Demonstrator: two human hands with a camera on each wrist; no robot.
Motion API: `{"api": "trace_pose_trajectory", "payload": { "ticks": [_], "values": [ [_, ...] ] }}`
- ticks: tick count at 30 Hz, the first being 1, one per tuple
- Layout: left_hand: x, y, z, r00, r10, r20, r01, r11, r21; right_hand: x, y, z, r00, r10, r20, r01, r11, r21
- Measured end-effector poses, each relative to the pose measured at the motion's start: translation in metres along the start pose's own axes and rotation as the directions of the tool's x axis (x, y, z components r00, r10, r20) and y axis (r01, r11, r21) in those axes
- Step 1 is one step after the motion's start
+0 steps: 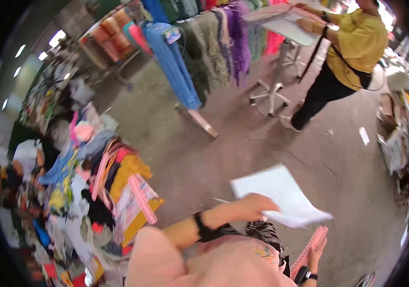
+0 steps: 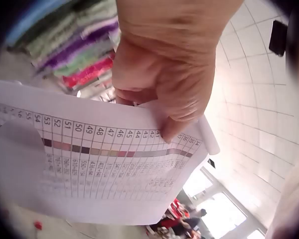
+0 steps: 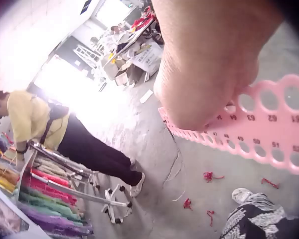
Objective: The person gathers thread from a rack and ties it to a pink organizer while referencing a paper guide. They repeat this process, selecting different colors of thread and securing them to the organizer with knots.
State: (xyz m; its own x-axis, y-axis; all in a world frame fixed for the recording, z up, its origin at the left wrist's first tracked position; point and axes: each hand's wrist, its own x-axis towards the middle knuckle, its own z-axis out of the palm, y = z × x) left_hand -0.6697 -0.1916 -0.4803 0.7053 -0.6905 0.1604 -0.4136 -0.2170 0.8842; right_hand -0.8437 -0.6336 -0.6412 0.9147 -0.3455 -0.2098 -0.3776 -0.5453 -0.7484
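"What's the biggest thing there?"

"The concrete floor (image 1: 271, 148). A heap of yarn and cloth (image 1: 105, 234) lies along its left side, and coloured skeins (image 1: 214, 48) hang toward its far edge."

"Anyone else around?"

"A person in a yellow shirt (image 1: 360, 43), arms over a white table (image 1: 288, 29) on a wheeled base."

"And the paper?"

"A white sheet (image 1: 274, 186), held up over the floor, printed with a numbered grid and colour swatches. The left hand (image 1: 252, 206) has its grip pinching one edge, thumb on the printed face."

"What's pink?"

"A perforated strip (image 3: 284, 130) with printed numbers, near the sheet's right corner. The right hand (image 1: 315, 252) keeps it in its grip; some fingers are hidden."

"Smallest?"

"Red scraps (image 3: 188, 203) on the floor near a patterned trouser leg (image 3: 256, 219)."
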Motion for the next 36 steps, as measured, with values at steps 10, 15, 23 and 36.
{"api": "trace_pose_trajectory", "payload": {
  "ticks": [10,15,23,36],
  "values": [
    [0.321,0.060,0.138,0.916,0.367,0.163,-0.225,0.805,-0.549,0.069,0.076,-0.192,0.918,0.126,-0.377,-0.058,0.980,0.188],
    [0.404,0.061,0.145,0.967,0.155,0.200,-0.010,0.814,-0.581,0.180,-0.012,-0.237,0.985,-0.051,-0.165,0.147,0.751,0.644],
    [0.580,-0.020,0.112,0.979,-0.203,0.019,0.141,0.611,-0.779,0.397,-0.103,-0.253,0.994,0.105,0.022,-0.063,0.410,0.910],
    [0.785,-0.114,-0.017,0.850,-0.487,-0.200,0.040,0.439,-0.898,0.673,-0.248,-0.280,0.976,-0.101,0.193,-0.055,0.741,0.669]
  ]
}}
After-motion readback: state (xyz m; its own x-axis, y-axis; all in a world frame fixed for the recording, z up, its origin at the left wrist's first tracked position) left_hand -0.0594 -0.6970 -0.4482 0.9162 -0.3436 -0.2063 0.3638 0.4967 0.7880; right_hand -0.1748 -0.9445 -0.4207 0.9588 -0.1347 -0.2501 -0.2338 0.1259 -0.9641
